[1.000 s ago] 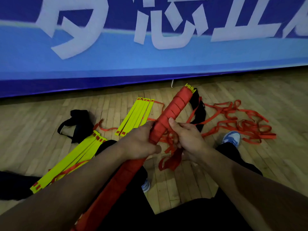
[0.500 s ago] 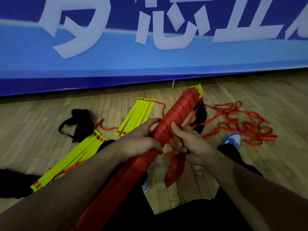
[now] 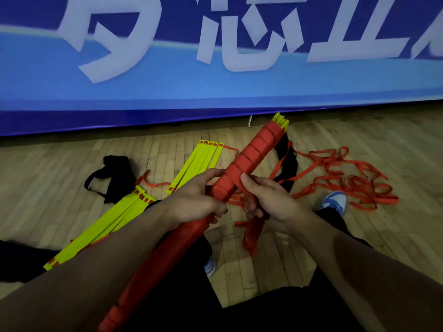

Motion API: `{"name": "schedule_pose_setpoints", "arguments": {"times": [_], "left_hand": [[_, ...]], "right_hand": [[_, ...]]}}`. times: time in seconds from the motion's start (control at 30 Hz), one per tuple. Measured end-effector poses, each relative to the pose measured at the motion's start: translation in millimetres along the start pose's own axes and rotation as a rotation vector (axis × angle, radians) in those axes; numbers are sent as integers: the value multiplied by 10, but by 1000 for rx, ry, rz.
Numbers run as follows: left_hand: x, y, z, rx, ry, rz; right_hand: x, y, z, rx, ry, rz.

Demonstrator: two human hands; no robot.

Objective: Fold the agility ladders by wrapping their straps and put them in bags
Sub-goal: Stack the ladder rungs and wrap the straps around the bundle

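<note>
A bundle of yellow ladder rungs wrapped in red strap (image 3: 249, 159) slants from my lap up toward the wall, yellow tips showing at its far end. My left hand (image 3: 191, 202) grips the bundle around its middle. My right hand (image 3: 271, 202) holds the loose red strap (image 3: 250, 236) beside the bundle, thumb pressed on the wrapping, and the strap's end hangs below the fingers. Two loose stacks of yellow rungs (image 3: 199, 161) lie on the floor to the left. A black bag (image 3: 115, 176) lies at the left, another black bag (image 3: 287, 159) behind the bundle.
A tangle of red strap (image 3: 347, 180) is spread over the wooden floor (image 3: 395, 144) at the right. A blue banner wall (image 3: 215, 80) closes off the far side. My legs in dark trousers and a blue-white shoe (image 3: 335, 200) are at the bottom.
The bundle's far end has tilted slightly and turned in my hands. My right hand has shifted along the strap beside the bundle; the hanging strap end sits lower.
</note>
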State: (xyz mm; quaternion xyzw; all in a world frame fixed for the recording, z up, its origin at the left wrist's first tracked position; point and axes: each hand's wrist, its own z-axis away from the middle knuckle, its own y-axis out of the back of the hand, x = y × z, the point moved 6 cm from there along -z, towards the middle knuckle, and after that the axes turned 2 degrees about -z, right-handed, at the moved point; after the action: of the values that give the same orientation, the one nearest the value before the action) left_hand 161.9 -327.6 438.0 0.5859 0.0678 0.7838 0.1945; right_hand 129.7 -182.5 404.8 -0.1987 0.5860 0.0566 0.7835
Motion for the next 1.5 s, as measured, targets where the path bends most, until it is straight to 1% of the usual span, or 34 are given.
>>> {"name": "schedule_pose_setpoints", "arguments": {"times": [0.07, 0.1, 0.17, 0.2, 0.23, 0.27, 0.33, 0.4, 0.47, 0.53, 0.6, 0.67, 0.73, 0.77, 0.8, 0.83, 0.9, 0.93, 0.97, 1.0, 1.03, 1.07, 1.13, 1.17, 1.23, 1.27, 1.3, 1.33, 1.4, 1.43, 1.47, 1.5], "left_hand": [[5, -7, 12, -27, 16, -34], [-1, -1, -1, -21, 15, -137], [29, 15, -29, 48, -19, -517], [39, 26, -45, 113, -53, -706], [43, 32, -44, 175, -85, -826], [55, 28, -31, 216, -115, -876], [55, 43, -8, 259, -158, -835], [16, 71, 1, 263, -178, -731], [-33, 85, -21, 222, -168, -697], [-81, 65, -45, 169, -148, -710], [-83, 57, -49, 132, -157, -635], [-51, 59, -22, 88, -144, -431], [-49, 76, -14, 39, -74, -221], [-60, 75, -12, 23, -37, -176], [-74, 72, -11, 19, -10, -208], [-67, 73, -8, 24, -5, -338], [-72, 49, -1, 47, -16, -699], [-72, 46, 11, 77, -13, -837], [-72, 44, 7, 108, -7, -920], [-50, 50, -5, 141, -19, -953], [-13, 67, -13, 170, -36, -938], [14, 100, -24, 206, -46, -875], [56, 188, -20, 262, -16, -645], [61, 190, -8, 242, 16, -473], [27, 107, -2, 134, 74, -81], [23, 58, 8, 95, 91, 31], [17, 38, 12, 83, 84, 30], [36, 40, 22, 89, 56, -107], [70, 12, 30, 90, 2, -632], [54, -22, 44, 87, -4, -851], [29, -56, 55, 89, -1, -996], [25, -75, 66, 115, -17, -1049]], "right_hand": [[31, -42, -3, 45, 24, 0], [51, -53, -10, 94, 49, 5], [72, -62, -30, 204, 101, 28], [64, -79, -44, 241, 123, 52], [51, -95, -54, 267, 135, 80], [38, -103, -65, 281, 139, 100], [0, -100, -66, 255, 134, 140], [-47, -107, -41, 135, 112, 221], [-57, -108, -11, 6, 63, 311], [-16, -75, 6, -47, 3, 356], [74, -55, 18, -55, -54, 281], [181, -55, 26, -47, -119, 124], [213, -86, 25, -58, -156, -21], [197, -111, 19, -64, -155, -57], [175, -142, 15, -60, -140, -61], [148, -166, 11, -40, -120, -39], [103, -196, -3, 28, -81, 33], [88, -215, -19, 52, -59, 73], [79, -222, -29, 73, -39, 110], [70, -220, -36, 91, -20, 133], [58, -207, -31, 106, -5, 133], [48, -187, -29, 114, 3, 115], [49, -158, -19, 103, -11, 59], [54, -152, -12, 84, -28, 28], [74, -155, 1, 37, -72, -50], [73, -163, 5, 21, -83, -90], [67, -162, 10, 19, -82, -109], [62, -150, 8, 34, -65, -97], [46, -124, 1, 93, -9, -23], [45, -120, -7, 127, 14, 9], [45, -123, -15, 160, 31, 30], [40, -128, -18, 187, 46, 47]]}}
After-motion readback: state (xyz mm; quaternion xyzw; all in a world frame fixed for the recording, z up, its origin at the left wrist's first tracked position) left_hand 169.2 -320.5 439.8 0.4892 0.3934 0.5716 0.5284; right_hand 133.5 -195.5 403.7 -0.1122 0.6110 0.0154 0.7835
